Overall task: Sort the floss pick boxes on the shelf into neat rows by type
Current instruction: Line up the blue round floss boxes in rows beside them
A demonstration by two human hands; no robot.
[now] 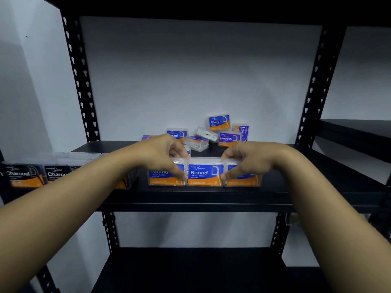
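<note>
Three blue-and-orange Round boxes stand in a row at the shelf's front edge. My left hand [167, 153] pinches the left Round box [163, 176], thumb on its front, fingers over its top. My right hand [245, 158] pinches the right Round box [245, 178] the same way. The middle Round box [204, 174] stands between them, untouched. Black-and-orange Charcoal boxes [23, 173] line the front left, partly behind my left forearm. A loose pile at the back holds a Round box [219, 122], purple Smooth boxes [229, 138] and a clear box [195, 142] lying flat.
The black shelf board [306, 187] has bare room to the right of the row. Perforated black uprights [81, 85] stand at both sides against a white wall. A lower shelf [190, 269] lies below, and another rack [359, 130] stands to the right.
</note>
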